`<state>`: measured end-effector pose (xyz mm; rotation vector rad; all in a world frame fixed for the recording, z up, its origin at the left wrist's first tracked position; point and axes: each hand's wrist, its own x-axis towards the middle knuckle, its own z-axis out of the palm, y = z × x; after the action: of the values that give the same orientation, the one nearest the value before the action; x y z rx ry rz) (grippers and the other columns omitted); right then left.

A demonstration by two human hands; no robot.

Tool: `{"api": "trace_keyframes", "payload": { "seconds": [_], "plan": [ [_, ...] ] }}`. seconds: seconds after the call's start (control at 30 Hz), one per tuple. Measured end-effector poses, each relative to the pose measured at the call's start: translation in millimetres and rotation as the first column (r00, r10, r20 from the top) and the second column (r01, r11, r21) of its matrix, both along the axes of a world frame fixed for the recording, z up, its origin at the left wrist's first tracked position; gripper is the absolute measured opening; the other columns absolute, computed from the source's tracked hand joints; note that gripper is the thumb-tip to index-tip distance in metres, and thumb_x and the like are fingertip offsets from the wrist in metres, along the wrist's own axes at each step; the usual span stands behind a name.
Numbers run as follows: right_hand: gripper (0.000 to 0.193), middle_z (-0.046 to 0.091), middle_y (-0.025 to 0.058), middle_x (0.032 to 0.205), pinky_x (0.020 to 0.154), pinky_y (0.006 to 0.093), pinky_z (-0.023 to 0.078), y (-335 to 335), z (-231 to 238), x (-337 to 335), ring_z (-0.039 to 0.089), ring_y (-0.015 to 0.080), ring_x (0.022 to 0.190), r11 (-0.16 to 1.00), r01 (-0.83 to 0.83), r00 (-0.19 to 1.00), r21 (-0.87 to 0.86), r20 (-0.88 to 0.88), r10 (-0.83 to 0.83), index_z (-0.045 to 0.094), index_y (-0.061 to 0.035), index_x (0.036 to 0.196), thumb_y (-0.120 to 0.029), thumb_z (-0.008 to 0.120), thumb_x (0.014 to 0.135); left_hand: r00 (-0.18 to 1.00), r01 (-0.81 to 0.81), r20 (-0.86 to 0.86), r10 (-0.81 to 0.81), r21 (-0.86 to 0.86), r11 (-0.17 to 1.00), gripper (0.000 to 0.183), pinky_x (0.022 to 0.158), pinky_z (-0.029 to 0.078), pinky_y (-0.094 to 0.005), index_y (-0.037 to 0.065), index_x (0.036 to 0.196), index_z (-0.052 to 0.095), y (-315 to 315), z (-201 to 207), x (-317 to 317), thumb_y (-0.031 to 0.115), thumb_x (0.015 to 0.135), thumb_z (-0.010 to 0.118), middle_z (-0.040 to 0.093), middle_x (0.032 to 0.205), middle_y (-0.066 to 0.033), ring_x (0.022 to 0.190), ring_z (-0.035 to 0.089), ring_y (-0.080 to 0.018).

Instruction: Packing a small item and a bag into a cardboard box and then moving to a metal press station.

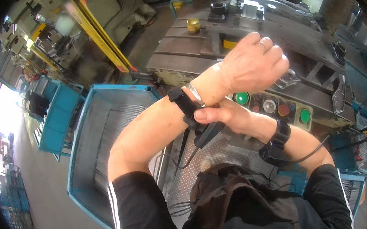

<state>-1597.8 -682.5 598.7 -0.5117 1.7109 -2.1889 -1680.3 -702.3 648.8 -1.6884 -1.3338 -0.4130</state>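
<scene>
Slotted steel surface (170,47): ahead. Push-button panel (295,112): near the right forearm (303,146); lowering that could press a green button (305,115). Left hand (256,63): curled fist, nothing visible inside. Right hand (220,116): thumb against black wrist strap (187,106) on left arm (148,127); fingers hidden, cannot tell grip tightness. Slack cable (192,158): snagging could pull the strap askew.

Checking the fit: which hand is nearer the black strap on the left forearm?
Right. The right hand lies at the black strap; the left hand, curled, is farther off, past the wrist.

Blue-rimmed metal bin (120,88) at left — blue cart (53,115) near it, yellow post (97,36) beyond.
</scene>
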Motion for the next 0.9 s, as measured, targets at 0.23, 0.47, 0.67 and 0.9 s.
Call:
{"api": "trace_keyframes", "payload": {
  "seconds": [0.23,0.47,0.67,0.9],
  "plan": [
    [0.050,0.064,0.0072,0.113,0.087,0.0323,0.051,-18,-4,-3,0.061,0.0159,0.102,0.993,0.085,0.921,-0.085,0.387,-0.046,0.056,-0.0028,0.122,-0.041,0.062,0.091,0.995,-0.096,-0.036,0.098,0.048,0.994,0.018,0.071,0.038,-0.0362,0.010,0.080,0.057,-10,-16,-21,0.019,0.064,0.060,0.050,0.077,-0.0012,0.078,0.052,-0.0194],
    [0.055,0.064,0.0117,0.109,0.072,0.0380,0.056,-10,-19,-2,0.066,0.0211,0.089,0.984,-0.123,0.836,-0.126,0.521,0.171,0.055,-0.0013,0.121,-0.050,0.052,0.094,0.967,-0.214,0.136,0.214,-0.018,0.977,0.021,0.077,0.037,-0.0424,0.011,0.079,0.057,-16,-51,-29,0.016,0.060,0.064,0.049,0.077,-0.0022,0.081,0.051,-0.0228],
    [0.048,0.065,0.0119,0.100,0.073,0.0370,0.054,24,-48,24,0.065,0.0215,0.086,0.974,0.164,0.985,0.154,0.033,-0.171,0.049,0.0045,0.130,-0.030,0.054,0.097,-0.316,-0.171,0.883,-0.347,0.307,0.936,0.011,0.062,0.044,-0.0272,0.003,0.085,0.063,-20,-36,-53,0.003,0.075,0.061,0.062,0.071,-0.0037,0.065,0.062,-0.0156],
    [0.083,0.050,0.0162,0.132,0.105,0.0555,0.031,41,-18,34,0.044,0.0385,0.127,0.457,0.819,0.354,0.346,-0.932,0.072,0.052,-0.0042,0.131,-0.014,0.081,0.054,-0.824,-0.133,0.500,-0.267,0.287,0.949,0.025,0.062,0.048,-0.0347,0.005,0.106,0.052,-18,-75,-58,0.011,0.083,0.058,0.060,0.070,-0.0054,0.068,0.062,-0.0206]
  ]
}}
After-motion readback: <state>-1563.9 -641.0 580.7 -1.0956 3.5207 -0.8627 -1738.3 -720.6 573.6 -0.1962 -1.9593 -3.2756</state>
